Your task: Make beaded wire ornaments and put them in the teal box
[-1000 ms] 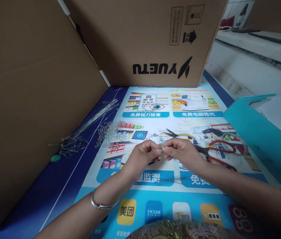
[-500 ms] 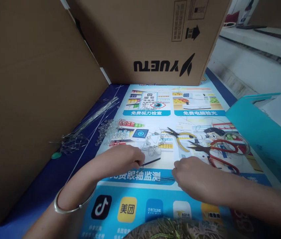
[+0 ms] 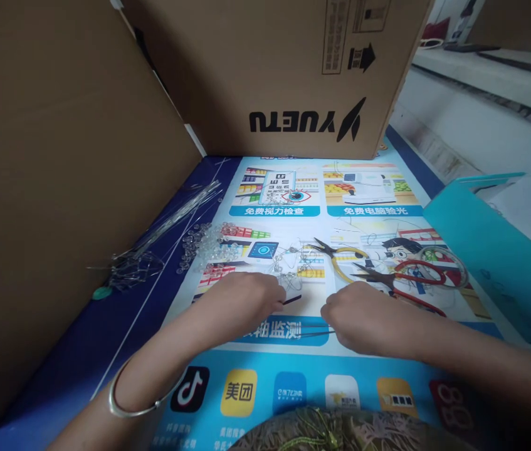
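Note:
My left hand [image 3: 246, 302] rests low on the printed mat [image 3: 288, 391], its fingers curled around a thin dark stick [image 3: 292, 300] that points right. My right hand [image 3: 363, 316] lies palm down beside it, fingertips pinched at a bunch of thin dark wires [image 3: 310, 331] lying on the mat. A small piece of bent wire with clear beads [image 3: 288, 269] lies just beyond both hands, with neither hand touching it. There is a silver bangle [image 3: 126, 404] on my left wrist.
A pile of clear beads [image 3: 204, 243] and a bundle of long clear rods [image 3: 175, 216] lie at the left. Yellow-handled pliers [image 3: 343, 255] and red scissors [image 3: 415, 277] lie at the right. A teal box [image 3: 481, 257] stands at the far right. Cardboard boxes [image 3: 269, 69] wall the back and left.
Both hands were raised together, pinching a small beaded piece. They came down and apart onto the mat: the left now holds a dark stick and the right is on the wires.

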The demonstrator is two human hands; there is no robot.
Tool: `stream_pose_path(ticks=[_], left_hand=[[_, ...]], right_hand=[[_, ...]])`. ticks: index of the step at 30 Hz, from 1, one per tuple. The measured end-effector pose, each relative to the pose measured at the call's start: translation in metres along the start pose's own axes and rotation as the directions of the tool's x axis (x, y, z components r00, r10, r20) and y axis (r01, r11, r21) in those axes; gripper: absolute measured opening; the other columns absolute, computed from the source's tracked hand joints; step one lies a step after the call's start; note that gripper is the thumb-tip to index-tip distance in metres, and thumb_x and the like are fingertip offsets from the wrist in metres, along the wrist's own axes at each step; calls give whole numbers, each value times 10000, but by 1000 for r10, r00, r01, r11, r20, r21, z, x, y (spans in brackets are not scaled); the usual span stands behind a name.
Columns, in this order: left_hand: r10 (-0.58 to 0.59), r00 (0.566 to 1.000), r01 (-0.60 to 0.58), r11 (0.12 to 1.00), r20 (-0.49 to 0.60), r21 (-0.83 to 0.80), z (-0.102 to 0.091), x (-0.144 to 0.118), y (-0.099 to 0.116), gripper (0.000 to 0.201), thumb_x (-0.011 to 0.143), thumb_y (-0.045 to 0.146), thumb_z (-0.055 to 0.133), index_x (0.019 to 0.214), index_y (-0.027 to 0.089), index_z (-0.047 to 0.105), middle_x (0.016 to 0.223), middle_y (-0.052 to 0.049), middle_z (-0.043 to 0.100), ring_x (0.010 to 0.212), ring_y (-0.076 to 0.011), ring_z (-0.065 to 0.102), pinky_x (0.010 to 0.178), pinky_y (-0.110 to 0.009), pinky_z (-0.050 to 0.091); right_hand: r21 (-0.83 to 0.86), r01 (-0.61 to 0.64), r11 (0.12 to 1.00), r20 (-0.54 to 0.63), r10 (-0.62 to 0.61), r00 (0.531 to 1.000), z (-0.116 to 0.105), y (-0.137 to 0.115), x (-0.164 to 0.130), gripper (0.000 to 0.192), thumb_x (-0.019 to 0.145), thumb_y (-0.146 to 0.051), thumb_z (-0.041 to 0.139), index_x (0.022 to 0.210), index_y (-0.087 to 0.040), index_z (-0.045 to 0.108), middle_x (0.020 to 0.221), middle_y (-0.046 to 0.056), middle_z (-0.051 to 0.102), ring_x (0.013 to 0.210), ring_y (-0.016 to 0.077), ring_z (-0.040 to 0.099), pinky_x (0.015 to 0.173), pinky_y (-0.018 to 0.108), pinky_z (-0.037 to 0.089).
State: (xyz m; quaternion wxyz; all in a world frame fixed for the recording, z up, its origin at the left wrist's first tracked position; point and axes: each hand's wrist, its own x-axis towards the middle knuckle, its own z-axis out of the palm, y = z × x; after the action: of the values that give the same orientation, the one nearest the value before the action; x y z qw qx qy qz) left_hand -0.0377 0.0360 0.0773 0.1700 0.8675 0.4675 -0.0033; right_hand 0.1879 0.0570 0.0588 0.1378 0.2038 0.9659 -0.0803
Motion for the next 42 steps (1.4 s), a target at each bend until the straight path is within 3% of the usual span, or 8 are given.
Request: stream_pose_path(ticks=[7, 19, 25, 30, 42], left_hand=[[140, 990, -139, 979, -1, -148, 17, 12, 21, 245, 867, 268, 419, 812, 184, 643, 767, -42, 653, 709, -162, 594, 627, -240, 414], [180, 984, -180, 974, -18, -139, 31, 13, 22, 236, 854, 252, 437, 802, 190, 658, 747, -46, 653, 706, -160, 604, 595, -238, 416], [152, 988, -152, 988, -5, 22, 31, 14, 22, 218, 831, 144, 431, 785, 186, 640, 724, -39, 620, 677, -170, 574, 559, -265, 395], [112, 992, -102, 983, -58, 151, 32, 13, 23, 157, 816, 118, 458, 787, 182, 599, 760, -38, 598, 741, -201, 558, 608, -316, 411], [95, 995, -82, 957, -34, 279, 28, 9, 27, 91, 777, 92, 522, 795, 171, 562, 773, -48, 588, 732, -219, 536, 618, -347, 425]], right_hand=[[2, -19, 1000, 55, 19, 998, -8, 8, 6, 137, 696, -187, 468, 672, -147, 597, 648, 68, 618, 541, 165, 527, 458, 242, 186], [79, 6, 997, 88, -13, 996, -16, 12, 2, 155, 691, -183, 454, 613, -144, 582, 622, 59, 613, 530, 132, 475, 479, 252, 194], [132, -58, 990, 62, 51, 997, -19, 11, 5, 161, 707, -198, 464, 643, -147, 603, 622, 49, 604, 529, 123, 455, 487, 251, 203], [143, -108, 984, 18, 107, 994, -17, 12, 7, 228, 794, -261, 448, 661, -156, 601, 641, 45, 602, 549, 120, 473, 489, 244, 202], [23, -156, 987, -49, 157, 986, -17, 10, 10, 121, 733, -83, 495, 704, -169, 575, 666, 27, 561, 553, 113, 443, 480, 226, 190]])
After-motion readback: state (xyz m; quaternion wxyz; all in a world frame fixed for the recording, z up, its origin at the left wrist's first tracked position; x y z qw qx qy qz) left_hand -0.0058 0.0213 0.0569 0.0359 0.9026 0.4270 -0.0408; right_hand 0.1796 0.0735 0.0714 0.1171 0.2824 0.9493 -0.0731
